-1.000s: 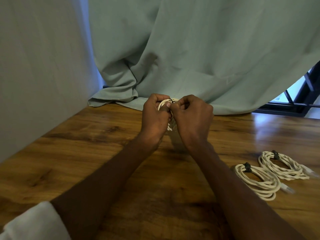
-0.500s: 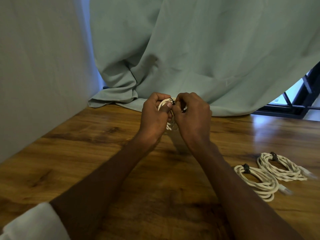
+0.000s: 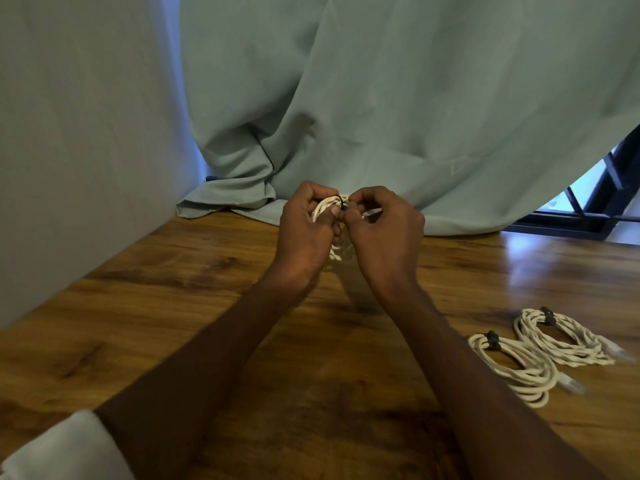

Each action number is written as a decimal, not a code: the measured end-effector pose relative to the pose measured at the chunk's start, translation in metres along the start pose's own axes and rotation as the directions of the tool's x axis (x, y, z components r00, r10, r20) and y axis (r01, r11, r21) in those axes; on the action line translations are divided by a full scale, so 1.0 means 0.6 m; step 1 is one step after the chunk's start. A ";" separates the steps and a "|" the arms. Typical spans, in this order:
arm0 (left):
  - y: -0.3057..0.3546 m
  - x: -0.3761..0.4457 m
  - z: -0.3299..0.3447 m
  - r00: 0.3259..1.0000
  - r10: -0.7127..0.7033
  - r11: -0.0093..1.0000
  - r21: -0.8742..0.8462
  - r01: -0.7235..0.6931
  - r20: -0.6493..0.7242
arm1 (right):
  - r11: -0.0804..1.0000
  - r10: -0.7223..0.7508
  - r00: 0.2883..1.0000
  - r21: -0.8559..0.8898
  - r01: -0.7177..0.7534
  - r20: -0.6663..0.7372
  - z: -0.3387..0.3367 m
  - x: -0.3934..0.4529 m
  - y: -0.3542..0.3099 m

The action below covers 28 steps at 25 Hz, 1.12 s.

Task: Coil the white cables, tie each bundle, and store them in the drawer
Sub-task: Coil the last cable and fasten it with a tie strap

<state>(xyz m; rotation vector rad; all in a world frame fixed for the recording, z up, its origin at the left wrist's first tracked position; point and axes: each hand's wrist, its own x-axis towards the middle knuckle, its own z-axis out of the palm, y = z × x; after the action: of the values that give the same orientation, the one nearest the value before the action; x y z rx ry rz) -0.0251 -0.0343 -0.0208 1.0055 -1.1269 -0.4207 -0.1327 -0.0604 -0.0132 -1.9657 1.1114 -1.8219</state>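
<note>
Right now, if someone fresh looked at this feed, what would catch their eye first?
The two hands, left hand and right hand, meet at centre above the wooden table, gripping a coiled white cable and working a black tie at its top. Next, two tied cable bundles lie side by side at the right. A pale green curtain fills the background.

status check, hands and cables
Left hand and right hand gripping cable coil, fixing black tie. Two tied bundles on table. Nothing blocking.
</note>
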 end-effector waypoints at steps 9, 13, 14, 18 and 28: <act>-0.005 -0.007 0.013 1.000 -0.020 1.000 0.001 0.020 -0.013 | 0.985 0.008 1.000 -0.170 -0.009 -0.003 -0.003 -0.002 -0.004; -0.004 -0.006 0.012 1.000 0.009 1.000 0.010 -0.009 -0.009 | 0.977 -0.015 1.000 -0.213 0.018 0.013 -0.007 -0.002 -0.006; -0.003 -0.006 0.011 1.000 0.018 1.000 0.013 -0.018 -0.007 | 0.979 -0.019 1.000 -0.204 0.017 -0.005 -0.006 -0.002 -0.007; -0.003 -0.005 0.012 1.000 0.016 1.000 0.001 -0.016 -0.019 | 0.985 0.022 0.999 -0.169 -0.029 -0.044 -0.005 -0.002 -0.012; 0.001 -0.013 0.021 0.999 0.026 0.999 -0.025 -0.027 -0.038 | 0.980 0.068 0.995 -0.184 -0.079 -0.067 -0.003 -0.005 -0.020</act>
<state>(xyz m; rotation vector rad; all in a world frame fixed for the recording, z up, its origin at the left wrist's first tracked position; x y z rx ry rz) -0.0395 -0.0342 -0.0237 0.9716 -1.0971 -0.3926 -0.1299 -0.0497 -0.0071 -1.9499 1.4010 -1.8089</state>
